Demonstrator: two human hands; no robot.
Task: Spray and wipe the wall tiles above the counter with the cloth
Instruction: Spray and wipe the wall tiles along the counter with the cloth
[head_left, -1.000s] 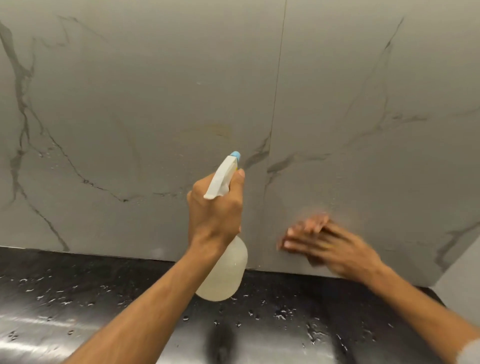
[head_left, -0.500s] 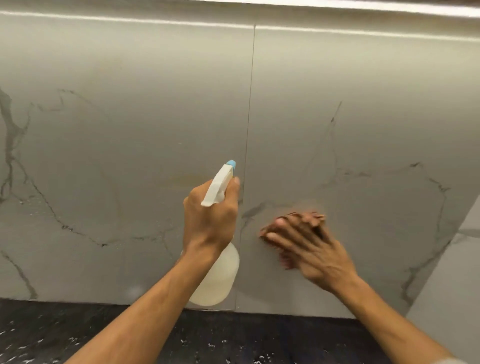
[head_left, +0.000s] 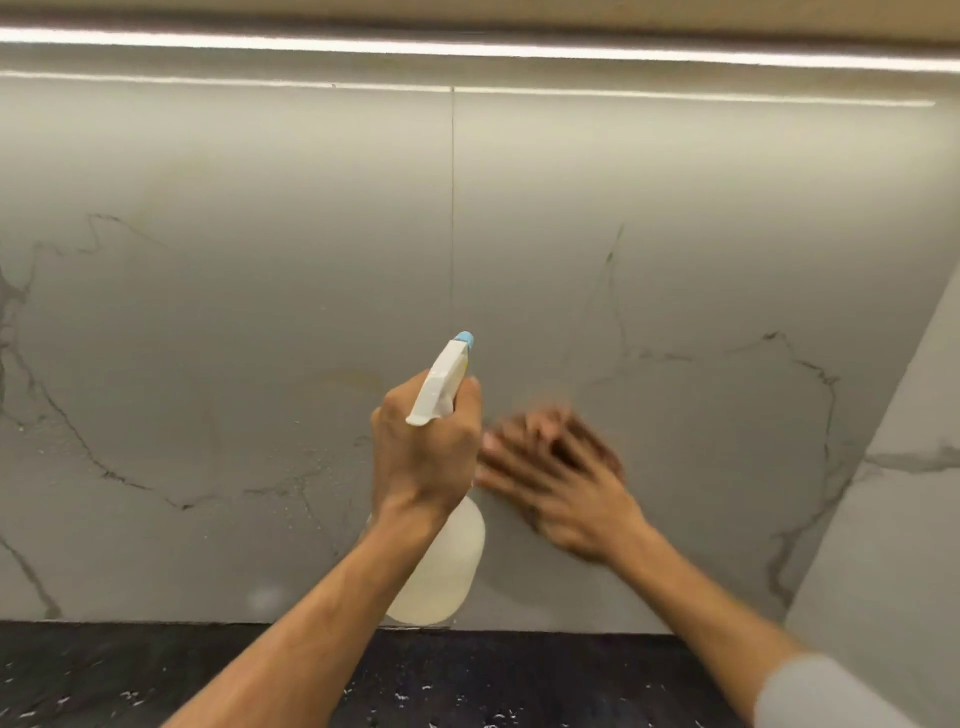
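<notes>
The job is looking partly done: fine droplets are clinging to the left wall tile (head_left: 218, 312), so spraying has reached it, while the right wall tile (head_left: 701, 270) is getting wiped low down near the vertical joint. The upper stretches of both tiles are showing no wiping yet, as far as one can judge, and much seems left. The left hand (head_left: 423, 457) is gripping the neck of a translucent spray bottle (head_left: 441, 566), arm extended, its blue-tipped nozzle (head_left: 464, 340) aiming at the wall just beside the joint. The right hand (head_left: 558, 478) is lying flat against the right tile, fingers spread and motion-blurred; the cloth is presumably under the palm, but I cannot tell. Below, the dark speckled bench (head_left: 156, 675) is carrying water droplets.
</notes>
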